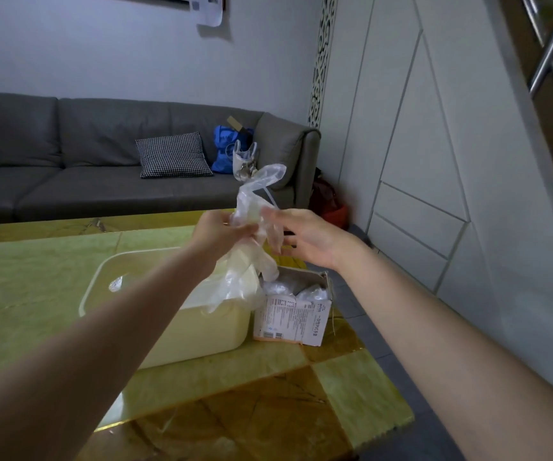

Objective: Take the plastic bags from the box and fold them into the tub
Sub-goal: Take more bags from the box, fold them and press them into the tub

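A clear, crumpled plastic bag (252, 247) hangs in the air above the table. My left hand (222, 229) grips it around its middle. My right hand (305, 236) is beside it with fingers loosely spread, its fingertips touching the bag's right side. The bag's lower end droops over the right rim of the cream tub (202, 331). Just right of the tub stands the small white cardboard box (293, 322), torn open at the top, with more clear plastic bags (288, 287) bunched inside.
Tub and box sit on a glossy yellow-green table (35, 277) whose right edge (391, 390) runs close to the box. A grey sofa (85, 168) with a checked cushion and a blue bag stands behind. White wall panels are at the right.
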Demonstrator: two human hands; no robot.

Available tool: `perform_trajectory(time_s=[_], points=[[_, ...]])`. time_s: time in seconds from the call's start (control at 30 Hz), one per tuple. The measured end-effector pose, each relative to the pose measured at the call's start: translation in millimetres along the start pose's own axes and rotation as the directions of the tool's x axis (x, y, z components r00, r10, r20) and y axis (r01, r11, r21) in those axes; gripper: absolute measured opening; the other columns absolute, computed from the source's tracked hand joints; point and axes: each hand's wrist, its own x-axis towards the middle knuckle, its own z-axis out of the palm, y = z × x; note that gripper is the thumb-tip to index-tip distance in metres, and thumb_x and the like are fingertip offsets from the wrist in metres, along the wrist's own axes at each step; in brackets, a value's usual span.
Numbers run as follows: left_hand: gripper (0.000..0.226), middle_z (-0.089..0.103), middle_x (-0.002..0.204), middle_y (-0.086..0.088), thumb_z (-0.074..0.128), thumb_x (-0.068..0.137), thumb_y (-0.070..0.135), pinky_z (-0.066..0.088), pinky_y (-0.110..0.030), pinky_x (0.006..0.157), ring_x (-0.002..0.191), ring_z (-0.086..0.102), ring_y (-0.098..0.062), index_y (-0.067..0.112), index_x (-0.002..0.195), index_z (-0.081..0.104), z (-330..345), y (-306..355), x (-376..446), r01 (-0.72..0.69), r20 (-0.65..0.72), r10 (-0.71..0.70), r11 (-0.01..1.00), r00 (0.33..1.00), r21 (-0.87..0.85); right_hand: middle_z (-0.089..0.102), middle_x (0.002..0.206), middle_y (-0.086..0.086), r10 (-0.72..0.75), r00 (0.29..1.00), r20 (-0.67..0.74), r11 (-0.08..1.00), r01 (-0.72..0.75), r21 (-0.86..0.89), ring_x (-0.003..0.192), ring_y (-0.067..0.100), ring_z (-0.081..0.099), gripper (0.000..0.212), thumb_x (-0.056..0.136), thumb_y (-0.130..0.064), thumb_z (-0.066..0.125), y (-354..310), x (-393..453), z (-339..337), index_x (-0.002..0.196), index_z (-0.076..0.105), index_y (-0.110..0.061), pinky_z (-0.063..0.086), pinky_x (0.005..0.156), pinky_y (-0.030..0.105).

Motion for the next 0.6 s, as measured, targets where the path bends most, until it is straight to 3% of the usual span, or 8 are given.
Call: perform_trajectory(time_s=[0.03, 0.1, 0.2, 0.33, 0.43, 0.5, 0.6], points=[[0.021, 0.064, 0.081, -0.009, 0.068, 0.082, 0.022, 0.041, -0.022, 0.06, 0.064, 0.053, -0.014, 0.003, 0.09, 0.067, 0, 0, 0, 0.007, 0.011, -0.007, 1.0, 1.0, 0.004, 0.064, 0.074, 0.004, -0.013, 1.0, -0.019, 1.0, 0.013, -0.025, 0.066, 0.013, 0.06, 0.027, 0.087, -0.019, 0.065, 2, 1, 4, 0.107, 0.06, -0.002, 0.047, 0.066, 0.025], [0.022, 0.063, 0.078, -0.006, 0.067, 0.083, 0.024, 0.039, -0.019, 0.056, 0.061, 0.051, -0.011, 0.003, 0.091, 0.068, 1, -2, 0, 0.008, 0.034, -0.008, 1.0, 0.999, 0.018, 0.062, 0.058, 0.001, -0.055, 0.981, -0.187, 0.998, 0.06, 0.021, 0.046, 0.006, 0.058, 0.003, 0.087, -0.001, 0.062, 2, 5, 7, 0.087, 0.061, -0.003, 0.047, 0.05, 0.018], [0.014, 0.061, 0.072, 0.0, 0.064, 0.085, 0.02, 0.039, -0.017, 0.058, 0.06, 0.049, -0.007, 0.006, 0.089, 0.067, -6, -5, 1, 0.025, 0.002, -0.025, 1.0, 1.0, 0.005, 0.056, 0.06, 0.007, -0.068, 0.899, -0.432, 0.988, 0.121, 0.098, 0.034, 0.004, 0.051, 0.016, 0.089, 0.002, 0.057, 4, 14, -1, 0.076, 0.056, -0.008, 0.042, 0.045, 0.019], [0.011, 0.066, 0.076, 0.0, 0.061, 0.088, 0.021, 0.045, -0.021, 0.077, 0.061, 0.059, -0.001, 0.011, 0.088, 0.064, -17, -13, 4, 0.131, 0.012, -0.13, 0.989, 0.991, -0.066, 0.057, 0.071, 0.008, -0.006, 0.925, -0.381, 0.986, 0.069, 0.154, 0.057, 0.013, 0.054, 0.009, 0.089, 0.004, 0.057, 9, 10, -12, 0.084, 0.058, -0.005, 0.045, 0.058, 0.023], [0.013, 0.07, 0.093, -0.006, 0.061, 0.087, 0.022, 0.046, -0.031, 0.092, 0.09, 0.064, -0.016, 0.011, 0.085, 0.067, -20, -16, 4, 0.18, 0.152, -0.185, 0.983, 0.971, 0.048, 0.062, 0.077, 0.007, 0.001, 0.967, -0.254, 0.965, 0.066, 0.255, 0.065, 0.015, 0.059, 0.006, 0.087, 0.0, 0.061, 9, 6, -15, 0.087, 0.063, -0.006, 0.051, 0.066, 0.026], [0.017, 0.07, 0.1, -0.008, 0.06, 0.087, 0.022, 0.045, -0.036, 0.098, 0.103, 0.061, -0.023, 0.008, 0.091, 0.068, -21, -16, 2, 0.18, 0.255, -0.206, 0.976, 0.945, 0.122, 0.065, 0.073, 0.003, 0.017, 0.978, -0.21, 0.977, 0.029, 0.211, 0.063, 0.013, 0.061, 0.005, 0.085, -0.013, 0.067, 7, 5, -13, 0.087, 0.066, -0.008, 0.049, 0.063, 0.025], [0.02, 0.069, 0.102, -0.009, 0.058, 0.088, 0.019, 0.045, -0.027, 0.085, 0.098, 0.06, -0.021, 0.005, 0.098, 0.066, -20, -16, 3, 0.175, 0.355, -0.212, 0.975, 0.911, 0.134, 0.059, 0.063, 0.003, -0.009, 0.919, -0.393, 0.986, 0.073, 0.149, 0.047, 0.009, 0.051, 0.01, 0.084, -0.009, 0.069, 8, 12, -11, 0.092, 0.067, -0.002, 0.041, 0.053, 0.022]])
